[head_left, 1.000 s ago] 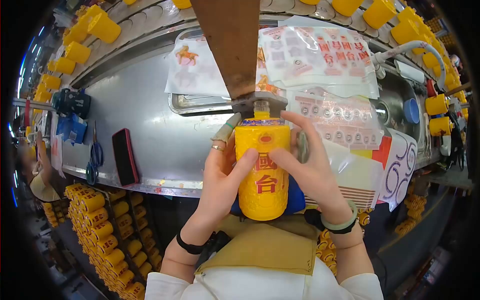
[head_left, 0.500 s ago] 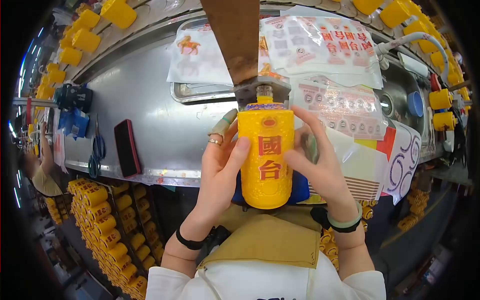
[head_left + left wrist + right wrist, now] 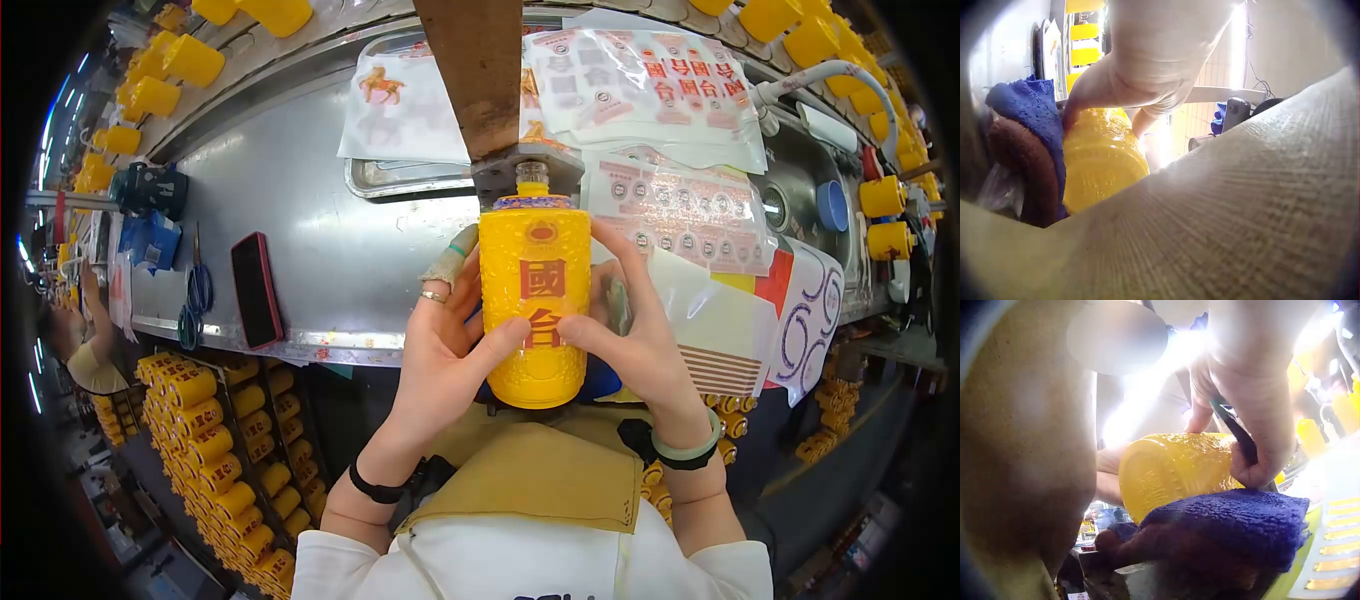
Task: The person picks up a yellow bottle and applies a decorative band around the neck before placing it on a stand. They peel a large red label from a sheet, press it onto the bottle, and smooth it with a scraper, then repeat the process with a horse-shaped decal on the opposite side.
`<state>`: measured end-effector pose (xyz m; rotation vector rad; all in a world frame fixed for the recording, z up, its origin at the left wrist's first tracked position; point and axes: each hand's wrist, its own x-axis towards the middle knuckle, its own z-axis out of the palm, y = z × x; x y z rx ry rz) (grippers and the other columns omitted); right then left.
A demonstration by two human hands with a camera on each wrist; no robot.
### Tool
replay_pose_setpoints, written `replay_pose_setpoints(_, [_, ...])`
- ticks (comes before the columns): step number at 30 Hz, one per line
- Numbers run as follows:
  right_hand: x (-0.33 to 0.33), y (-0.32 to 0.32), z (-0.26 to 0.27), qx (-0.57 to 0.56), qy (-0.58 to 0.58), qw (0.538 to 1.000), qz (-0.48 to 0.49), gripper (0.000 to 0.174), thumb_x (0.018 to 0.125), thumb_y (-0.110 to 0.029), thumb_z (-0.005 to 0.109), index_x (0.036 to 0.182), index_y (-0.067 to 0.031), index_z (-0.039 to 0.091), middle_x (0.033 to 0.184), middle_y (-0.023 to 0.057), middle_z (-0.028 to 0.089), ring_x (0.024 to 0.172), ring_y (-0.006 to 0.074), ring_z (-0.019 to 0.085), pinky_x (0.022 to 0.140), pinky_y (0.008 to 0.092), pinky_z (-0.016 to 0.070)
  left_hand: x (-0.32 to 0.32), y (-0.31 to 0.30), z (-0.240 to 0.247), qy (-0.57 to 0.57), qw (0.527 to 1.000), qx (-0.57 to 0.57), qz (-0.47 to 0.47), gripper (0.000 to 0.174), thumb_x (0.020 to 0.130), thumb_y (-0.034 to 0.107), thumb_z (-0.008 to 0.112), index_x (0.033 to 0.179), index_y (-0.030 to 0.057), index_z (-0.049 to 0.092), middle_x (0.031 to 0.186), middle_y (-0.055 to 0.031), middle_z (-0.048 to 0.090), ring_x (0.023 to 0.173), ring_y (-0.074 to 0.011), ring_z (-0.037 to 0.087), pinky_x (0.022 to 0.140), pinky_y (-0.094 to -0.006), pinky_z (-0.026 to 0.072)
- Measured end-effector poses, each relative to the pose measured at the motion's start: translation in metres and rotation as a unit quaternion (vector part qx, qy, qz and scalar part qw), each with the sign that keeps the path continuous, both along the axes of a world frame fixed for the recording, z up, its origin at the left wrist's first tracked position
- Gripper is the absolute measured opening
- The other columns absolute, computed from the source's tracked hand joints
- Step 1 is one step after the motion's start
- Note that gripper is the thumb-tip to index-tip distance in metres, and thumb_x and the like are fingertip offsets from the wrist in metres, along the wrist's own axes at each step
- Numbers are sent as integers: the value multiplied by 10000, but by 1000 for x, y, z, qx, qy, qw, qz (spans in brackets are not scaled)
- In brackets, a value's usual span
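Note:
A yellow bottle point(image 3: 536, 285) with two red characters on its front lies along a blue cloth point(image 3: 1235, 512), its clear neck point(image 3: 531, 178) at a metal plate point(image 3: 492, 176) under a brown beam. My left hand point(image 3: 440, 320) holds the bottle's left side, thumb pressing on the lower character. A finger cover point(image 3: 445, 265) sits on its index finger. From the right side, my right hand point(image 3: 645, 345) presses its thumb on the same character, index finger along the bottle's edge. Its other fingers curl round a flat dark-green piece point(image 3: 1235, 422), partly hidden. The bottle's ridged base point(image 3: 1100, 178) shows in the left wrist view.
Decal sheets point(image 3: 675, 205) and papers cover the right side, by a sink point(image 3: 790, 195). A phone point(image 3: 257, 290) and scissors point(image 3: 198, 290) lie at the left. Yellow bottles point(image 3: 200, 425) are stacked below the table's edge; more yellow containers point(image 3: 193, 60) line the back.
Both thumbs have come down from the upper character, parted to the bottle's sides, then met on the lower character. The bottle's front has turned to face up more squarely.

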<state>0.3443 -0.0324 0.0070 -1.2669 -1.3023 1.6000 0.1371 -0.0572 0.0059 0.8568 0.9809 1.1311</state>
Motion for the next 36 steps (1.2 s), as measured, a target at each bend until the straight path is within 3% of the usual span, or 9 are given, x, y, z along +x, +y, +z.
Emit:
replay_pose_setpoints(5, [11,4,-12,122,-78,989,41,775,889,-118,785,1553,-55,390,1040,26,528,884,78,478,827,251,450,-1,0,0,-10,1000,-7,-3,822,950,11,709,1611,-13,222,1618,-198,349,1494,-292,378,1197,-440,379])
replay_pose_setpoints(8, [14,11,18,18,-2,999,-32,649,935,-21,678,1526,-27,411,1221,71,550,1042,91,536,917,277,477,-4,-2,-9,-22,1000,-4,6,746,997,48,651,1610,-19,232,1624,-199,353,1503,-289,366,1221,-443,327])
replay_pose_setpoints(12, [6,13,41,240,-85,965,-61,431,958,5,585,1387,-36,575,1173,88,687,1065,153,639,886,299,502,0,-3,-3,-51,998,-28,28,621,1073,116,539,1608,-23,257,1631,-196,359,1515,-281,350,1246,-436,261])
replay_pose_setpoints(14, [13,19,45,557,-269,779,99,260,894,-18,635,1127,-88,728,1056,50,727,930,169,661,820,299,513,0,-3,-2,-58,997,-35,33,615,1079,120,529,1611,-22,255,1633,-192,357,1515,-278,350,1246,-432,264])
replay_pose_setpoints(17, [4,-1,40,613,-295,725,104,122,826,-77,687,916,-128,751,1073,22,737,901,146,666,769,297,513,0,-4,-5,-59,997,-36,35,613,1084,115,519,1617,-18,247,1635,-187,356,1515,-274,350,1244,-427,267])
replay_pose_setpoints(27, [21,-20,28,573,-246,775,98,291,801,-125,749,1079,-206,777,1126,-26,760,869,134,642,759,293,490,6,-5,-1,-10,1000,-15,11,759,1009,48,608,1639,19,186,1647,-169,323,1499,-275,369,1243,-427,272])
replay_pose_setpoints(29, [28,-24,25,492,-153,846,138,287,782,-106,755,1068,-135,752,1045,5,749,842,139,645,700,274,499,6,-8,0,1,1000,-26,8,779,997,41,621,1640,25,182,1645,-165,321,1495,-275,374,1240,-429,281])
replay_pose_setpoints(31, [21,-23,27,313,-74,947,-9,269,850,11,760,1108,-42,706,1008,63,722,867,192,689,746,306,547,6,-8,-1,9,999,-35,0,798,985,33,633,1641,32,179,1643,-162,320,1490,-275,380,1237,-432,290])
replay_pose_setpoints(36, [21,0,22,103,47,984,-134,345,981,44,601,1320,-2,556,1215,92,615,1083,124,604,924,263,489,8,-5,1,-35,999,-30,1,822,968,-3,632,1643,66,168,1616,-143,349,1474,-270,402,1205,-437,358])
